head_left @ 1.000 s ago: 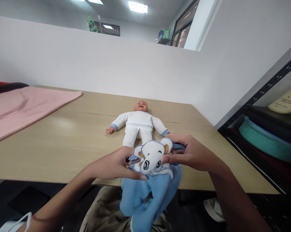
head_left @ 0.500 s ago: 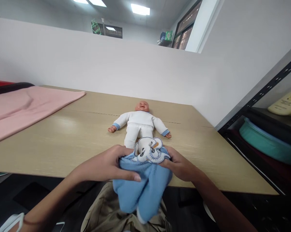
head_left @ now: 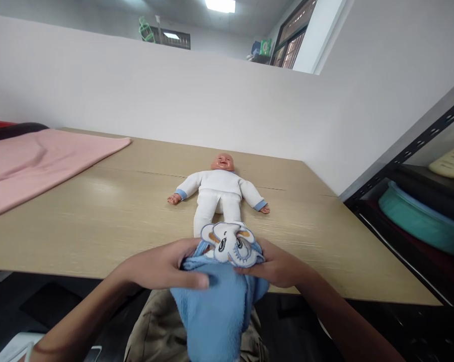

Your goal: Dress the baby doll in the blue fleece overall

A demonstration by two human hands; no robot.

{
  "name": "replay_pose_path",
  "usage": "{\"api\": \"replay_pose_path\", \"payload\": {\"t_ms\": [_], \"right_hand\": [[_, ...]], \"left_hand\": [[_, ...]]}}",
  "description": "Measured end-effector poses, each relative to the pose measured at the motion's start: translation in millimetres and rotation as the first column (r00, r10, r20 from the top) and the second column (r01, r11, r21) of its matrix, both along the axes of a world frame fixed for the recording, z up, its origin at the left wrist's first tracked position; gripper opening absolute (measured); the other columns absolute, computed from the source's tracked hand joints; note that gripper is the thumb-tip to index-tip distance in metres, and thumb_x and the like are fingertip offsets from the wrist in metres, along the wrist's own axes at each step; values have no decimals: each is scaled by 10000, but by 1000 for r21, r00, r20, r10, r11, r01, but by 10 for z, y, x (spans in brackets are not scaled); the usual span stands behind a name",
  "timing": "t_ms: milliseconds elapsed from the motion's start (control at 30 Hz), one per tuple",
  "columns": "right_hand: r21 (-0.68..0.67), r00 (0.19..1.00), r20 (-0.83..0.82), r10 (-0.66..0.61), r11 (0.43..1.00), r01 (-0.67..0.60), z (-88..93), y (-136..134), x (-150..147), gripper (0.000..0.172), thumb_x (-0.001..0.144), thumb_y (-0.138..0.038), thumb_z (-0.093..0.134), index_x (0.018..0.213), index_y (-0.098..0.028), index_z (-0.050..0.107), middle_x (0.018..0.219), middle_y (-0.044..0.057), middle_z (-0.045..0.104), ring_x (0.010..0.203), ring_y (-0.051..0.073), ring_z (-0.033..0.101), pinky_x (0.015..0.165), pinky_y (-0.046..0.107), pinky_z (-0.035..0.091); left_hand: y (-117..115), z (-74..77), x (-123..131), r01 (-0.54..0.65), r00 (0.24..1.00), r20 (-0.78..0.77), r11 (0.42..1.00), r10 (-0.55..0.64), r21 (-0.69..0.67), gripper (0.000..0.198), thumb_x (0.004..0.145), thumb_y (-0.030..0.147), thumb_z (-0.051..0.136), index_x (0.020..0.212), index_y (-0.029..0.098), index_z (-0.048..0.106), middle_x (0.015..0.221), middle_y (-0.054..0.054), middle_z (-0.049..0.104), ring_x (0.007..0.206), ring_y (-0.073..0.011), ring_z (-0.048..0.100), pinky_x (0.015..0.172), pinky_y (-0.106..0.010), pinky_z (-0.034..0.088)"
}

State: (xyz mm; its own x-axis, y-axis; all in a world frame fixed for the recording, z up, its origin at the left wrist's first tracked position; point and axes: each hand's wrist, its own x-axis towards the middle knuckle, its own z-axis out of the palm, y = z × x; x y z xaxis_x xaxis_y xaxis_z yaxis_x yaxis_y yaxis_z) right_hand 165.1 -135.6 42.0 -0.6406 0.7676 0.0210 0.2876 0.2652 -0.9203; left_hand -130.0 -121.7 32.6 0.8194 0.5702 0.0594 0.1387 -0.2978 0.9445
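Observation:
A light-blue fleece baby garment hangs between my hands over the table's front edge. Its white animal-face patch, with large ears and stitched eyes, faces up at the top. My left hand grips the garment's left side, thumb lying across the front. On the other side, my right hand is closed on the cloth beside the patch, and some of its fingers are hidden. Just beyond lies a baby doll on its back, in a white top with blue cuffs and white trousers, arms spread. The garment covers its feet.
The wooden table reaches back to a white partition. A pink cloth covers its left end, with a dark rolled edge behind. At right, a black metal shelf holds a teal basin and a cream bottle.
The garment's patch has turned to face me more squarely, and the blue cloth hangs lower and flatter. Both hands keep their hold on it. The view has tilted slightly down.

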Motion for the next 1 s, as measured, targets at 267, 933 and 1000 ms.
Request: {"api": "replay_pose_path", "payload": {"t_ms": [267, 933, 1000], "right_hand": [[-365, 992, -51, 116, 922, -126, -21, 126, -28, 739, 909, -787, 801, 1343, -189, 783, 1357, 110, 792, 1335, 360, 699, 1239, 530, 519], [-707, 974, -145, -173, 707, 20, -399, 225, -96, 593, 747, -619, 929, 1186, -240, 808, 1098, 62, 817, 1021, 285, 775, 971, 422, 640], [-583, 983, -166, -81, 812, -31, -270, 243, -170, 605, 764, -633, 924, 1208, -241, 801, 1101, 53, 824, 1039, 287, 779, 946, 410, 654]], "left_hand": [[179, -328, -112, 151, 969, 235, 940, -79, -307, 412, 967, 488, 875, 1248, 195, 809, 1160, -70, 832, 1087, -248, 762, 993, -332, 636], [100, -572, -12, 46, 889, 376, 766, 261, -641, 473, 797, 590, 980, 942, 173, 810, 711, 2, 637, 639, -131, 529, 719, -250, 560], [79, -599, -25, -79, 857, 344, 759, 383, -647, 474, 824, 593, 969, 936, 167, 792, 742, -1, 644, 670, -121, 539, 696, -211, 524]]}}
